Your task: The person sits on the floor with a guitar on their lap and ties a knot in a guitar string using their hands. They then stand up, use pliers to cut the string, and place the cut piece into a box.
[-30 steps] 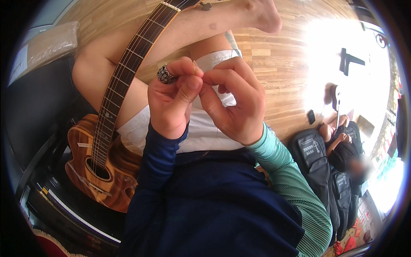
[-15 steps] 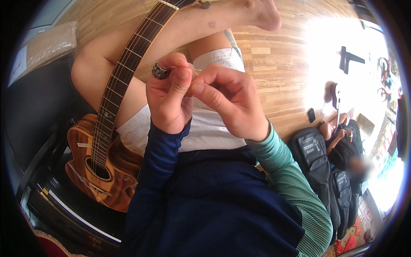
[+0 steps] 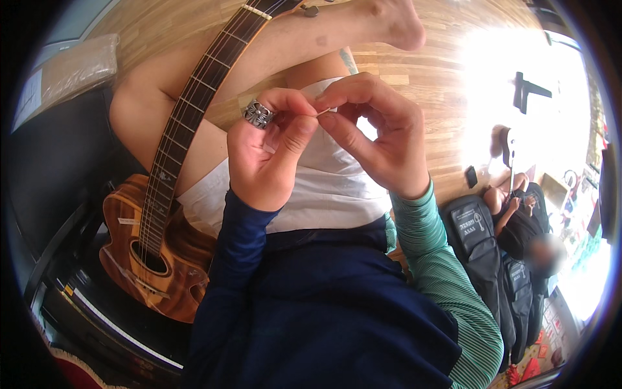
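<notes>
Thin pale sliver (image 3: 322,111) between fingertips

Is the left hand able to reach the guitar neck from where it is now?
Probably yes: the left hand is beside the guitar neck with nothing between, but its fingers pinch a small thin thing together with the right hand.

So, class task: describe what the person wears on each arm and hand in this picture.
The left hand carries a chunky silver ring with a cross-like embossed pattern, and its arm is covered by a plain dark navy sleeve. The right hand shows no ring; its arm wears a green sleeve with fine stripes, ending at the wrist.
</notes>
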Demonstrator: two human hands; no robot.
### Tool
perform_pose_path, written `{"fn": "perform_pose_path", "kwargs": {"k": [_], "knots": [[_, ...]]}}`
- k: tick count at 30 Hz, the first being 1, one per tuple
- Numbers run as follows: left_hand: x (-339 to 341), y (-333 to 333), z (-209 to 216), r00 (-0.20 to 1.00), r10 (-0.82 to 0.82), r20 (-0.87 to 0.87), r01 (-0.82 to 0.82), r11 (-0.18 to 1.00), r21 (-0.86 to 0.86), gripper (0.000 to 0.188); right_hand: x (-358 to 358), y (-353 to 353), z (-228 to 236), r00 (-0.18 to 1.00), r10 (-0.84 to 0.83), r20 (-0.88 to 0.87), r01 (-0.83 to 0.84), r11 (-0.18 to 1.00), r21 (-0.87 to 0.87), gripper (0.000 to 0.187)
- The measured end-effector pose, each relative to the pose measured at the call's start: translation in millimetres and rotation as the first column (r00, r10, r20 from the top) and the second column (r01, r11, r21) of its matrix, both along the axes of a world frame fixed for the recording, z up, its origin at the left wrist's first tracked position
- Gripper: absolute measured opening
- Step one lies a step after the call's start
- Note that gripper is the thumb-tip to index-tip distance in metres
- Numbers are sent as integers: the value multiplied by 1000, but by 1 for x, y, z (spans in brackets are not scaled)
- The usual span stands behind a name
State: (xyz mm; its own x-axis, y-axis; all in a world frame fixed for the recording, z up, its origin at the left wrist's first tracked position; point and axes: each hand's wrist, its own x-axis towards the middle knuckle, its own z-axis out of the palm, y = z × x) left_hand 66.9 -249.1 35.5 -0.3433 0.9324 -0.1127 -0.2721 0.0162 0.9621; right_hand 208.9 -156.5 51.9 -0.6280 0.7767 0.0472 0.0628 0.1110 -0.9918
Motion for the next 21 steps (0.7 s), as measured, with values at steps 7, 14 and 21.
{"fn": "perform_pose_path", "kwargs": {"k": [7, 14, 21], "knots": [[-5, -2, -11, 913, -170, 371, 110, 978, 176, 25, -2, -8, -5, 954, 21, -301, -155, 890, -429, 10], [-12, 2, -11, 709, -415, 570, 204, 895, 397, 34, 4, -1, 7, 942, 84, -325, -280, 732, -621, 13], [-24, -2, -17, 701, -457, 547, 241, 874, 421, 37, 4, -7, 6, 935, 135, -329, -323, 709, -627, 11]]}}
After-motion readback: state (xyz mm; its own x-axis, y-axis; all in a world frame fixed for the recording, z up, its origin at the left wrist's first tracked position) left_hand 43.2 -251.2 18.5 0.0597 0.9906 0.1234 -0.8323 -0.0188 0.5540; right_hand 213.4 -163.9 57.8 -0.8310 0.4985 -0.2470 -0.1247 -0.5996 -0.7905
